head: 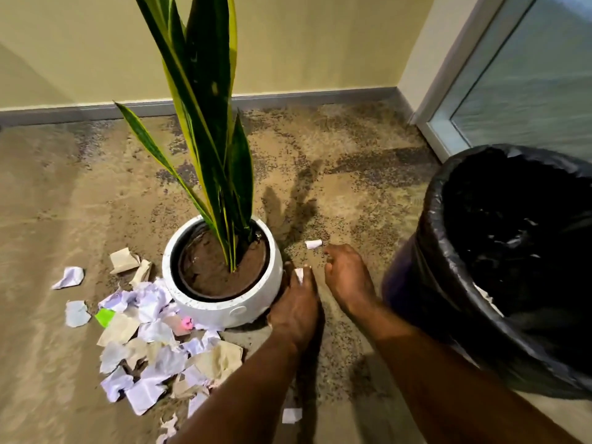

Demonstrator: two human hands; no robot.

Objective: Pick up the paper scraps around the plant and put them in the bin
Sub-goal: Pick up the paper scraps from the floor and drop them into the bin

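Note:
A tall green plant stands in a white round pot [224,307] on the carpet. Several crumpled white, beige and green paper scraps [150,344] lie heaped left of and in front of the pot. My left hand [296,302] rests against the pot's right side, its fingers closed on a small white scrap [299,274]. My right hand [344,274] hovers just to the right, fingers curled and apart, holding nothing. A small rolled white scrap [313,243] lies on the carpet just beyond it. The bin [499,328], lined with a black bag, stands at the right.
A loose white scrap [291,415] lies on the carpet between my forearms. A yellow wall with a grey skirting board [320,99] runs behind the plant. A glass door with a white frame [448,136] is at the far right, behind the bin.

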